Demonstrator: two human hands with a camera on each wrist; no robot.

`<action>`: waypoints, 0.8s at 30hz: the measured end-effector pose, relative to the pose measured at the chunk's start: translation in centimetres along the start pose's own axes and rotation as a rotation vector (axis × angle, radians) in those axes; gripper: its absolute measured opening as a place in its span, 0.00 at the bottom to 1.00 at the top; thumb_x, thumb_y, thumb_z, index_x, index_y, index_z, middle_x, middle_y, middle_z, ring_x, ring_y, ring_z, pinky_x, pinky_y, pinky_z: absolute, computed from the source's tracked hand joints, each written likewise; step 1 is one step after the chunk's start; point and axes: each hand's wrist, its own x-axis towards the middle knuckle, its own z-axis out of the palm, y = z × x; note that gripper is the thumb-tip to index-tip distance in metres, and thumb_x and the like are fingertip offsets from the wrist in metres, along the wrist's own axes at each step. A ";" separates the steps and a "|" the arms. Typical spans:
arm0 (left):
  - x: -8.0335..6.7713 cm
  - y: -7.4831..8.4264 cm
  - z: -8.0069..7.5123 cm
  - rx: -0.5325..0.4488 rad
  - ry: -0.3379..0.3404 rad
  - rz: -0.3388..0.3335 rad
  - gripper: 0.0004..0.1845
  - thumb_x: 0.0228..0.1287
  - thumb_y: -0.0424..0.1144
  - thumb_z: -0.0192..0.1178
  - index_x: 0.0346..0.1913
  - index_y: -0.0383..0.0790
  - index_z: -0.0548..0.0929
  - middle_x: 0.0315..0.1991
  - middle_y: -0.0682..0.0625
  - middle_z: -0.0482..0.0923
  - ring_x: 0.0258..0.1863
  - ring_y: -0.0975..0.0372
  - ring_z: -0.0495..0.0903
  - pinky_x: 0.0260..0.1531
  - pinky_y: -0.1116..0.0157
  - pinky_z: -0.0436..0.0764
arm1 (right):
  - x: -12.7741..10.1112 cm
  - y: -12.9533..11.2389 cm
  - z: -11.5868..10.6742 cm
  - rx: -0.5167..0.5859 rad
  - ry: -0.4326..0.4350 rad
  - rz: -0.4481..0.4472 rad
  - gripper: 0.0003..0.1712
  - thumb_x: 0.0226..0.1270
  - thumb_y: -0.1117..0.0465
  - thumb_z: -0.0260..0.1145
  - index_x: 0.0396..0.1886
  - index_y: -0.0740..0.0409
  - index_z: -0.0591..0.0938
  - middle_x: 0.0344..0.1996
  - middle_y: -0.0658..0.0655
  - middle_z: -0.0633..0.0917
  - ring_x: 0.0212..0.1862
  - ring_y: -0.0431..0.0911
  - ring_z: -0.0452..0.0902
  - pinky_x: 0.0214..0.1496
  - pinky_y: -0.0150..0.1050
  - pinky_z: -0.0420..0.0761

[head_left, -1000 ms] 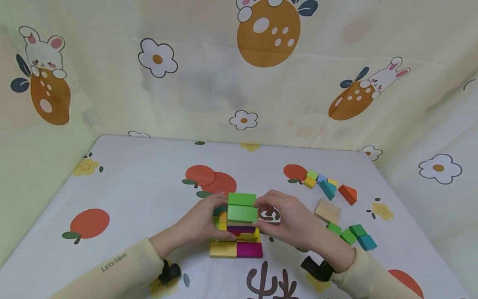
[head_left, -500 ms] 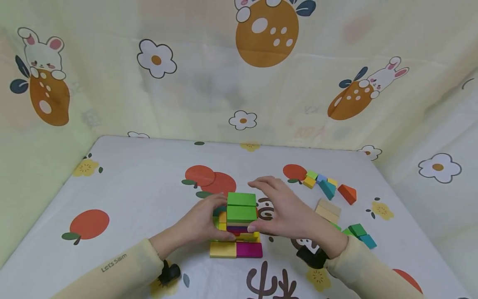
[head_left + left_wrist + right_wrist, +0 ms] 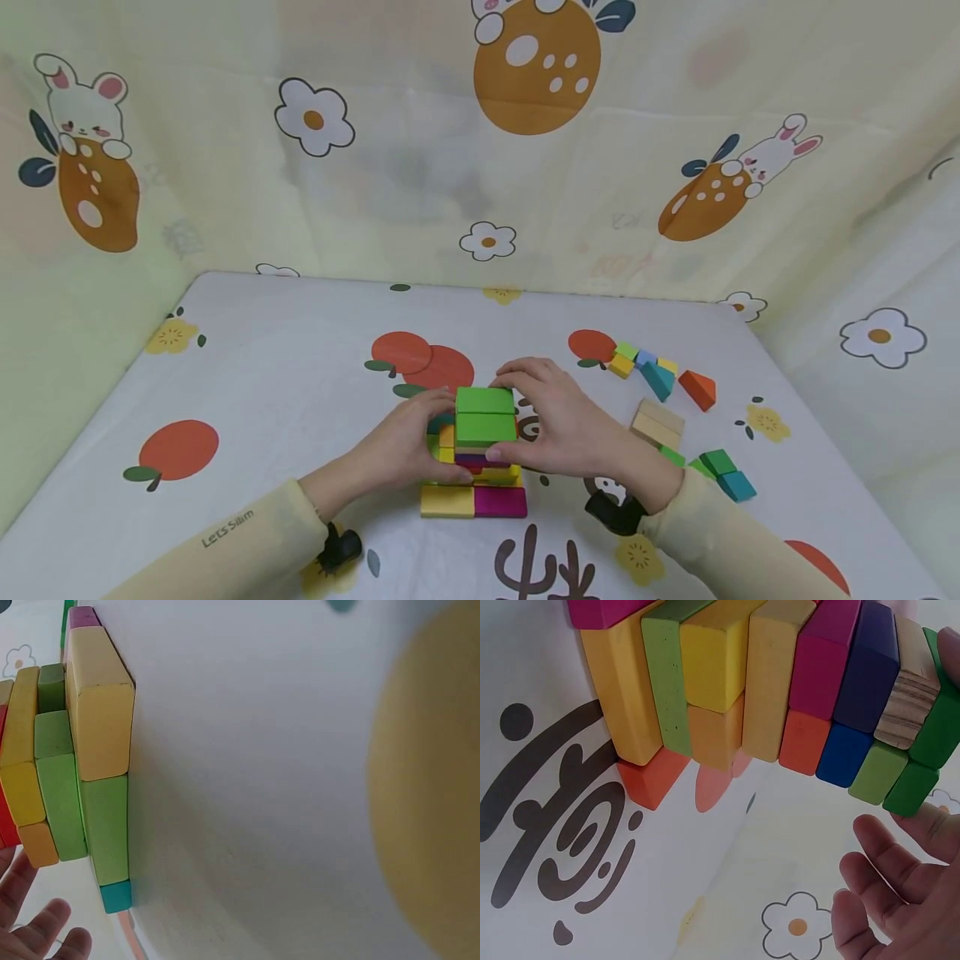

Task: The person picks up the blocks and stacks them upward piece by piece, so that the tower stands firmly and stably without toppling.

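Observation:
A tower of coloured wooden blocks (image 3: 498,477) stands near the front middle of the table, with a yellow and a magenta block (image 3: 500,502) in its lowest layer at the front. Two green blocks (image 3: 485,401) lie side by side on top. My left hand (image 3: 397,442) holds the tower's left side, thumb at the front and fingers behind. From the right, my right hand (image 3: 573,425) pinches the top green layer front to back. In the right wrist view its thumb and index finger touch the green blocks (image 3: 913,789), while the other fingers (image 3: 877,877) are free.
Right of the tower lie natural wood blocks (image 3: 660,423), several green and teal blocks (image 3: 718,462), an orange triangular block (image 3: 698,390) and a teal triangular block (image 3: 658,381). Small cubes (image 3: 622,366) sit farther back. A patterned curtain (image 3: 405,183) hangs behind the table.
My right hand has let go of the top block's right side, spread its thumb and fingers, then moved left to the green layer's front and back. My left hand stays put.

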 end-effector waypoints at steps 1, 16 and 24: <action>0.0 0.0 0.0 0.003 0.000 -0.002 0.41 0.45 0.49 0.83 0.62 0.33 0.80 0.71 0.39 0.72 0.76 0.45 0.65 0.73 0.43 0.68 | 0.0 0.0 0.0 0.001 0.000 -0.001 0.37 0.56 0.42 0.78 0.60 0.55 0.80 0.64 0.57 0.77 0.68 0.53 0.69 0.68 0.60 0.74; -0.1 0.1 0.0 0.013 -0.002 0.000 0.42 0.46 0.49 0.82 0.63 0.31 0.79 0.72 0.37 0.70 0.75 0.44 0.66 0.73 0.43 0.69 | 0.1 -0.1 0.3 0.007 -0.052 0.051 0.39 0.58 0.40 0.76 0.63 0.57 0.78 0.65 0.57 0.77 0.69 0.54 0.69 0.68 0.61 0.74; -0.1 0.2 0.0 0.008 -0.004 -0.003 0.41 0.46 0.47 0.82 0.62 0.31 0.79 0.73 0.37 0.70 0.75 0.43 0.66 0.72 0.42 0.69 | 0.2 0.0 0.4 -0.005 -0.058 0.062 0.38 0.58 0.41 0.76 0.62 0.56 0.78 0.65 0.57 0.77 0.68 0.54 0.69 0.67 0.61 0.74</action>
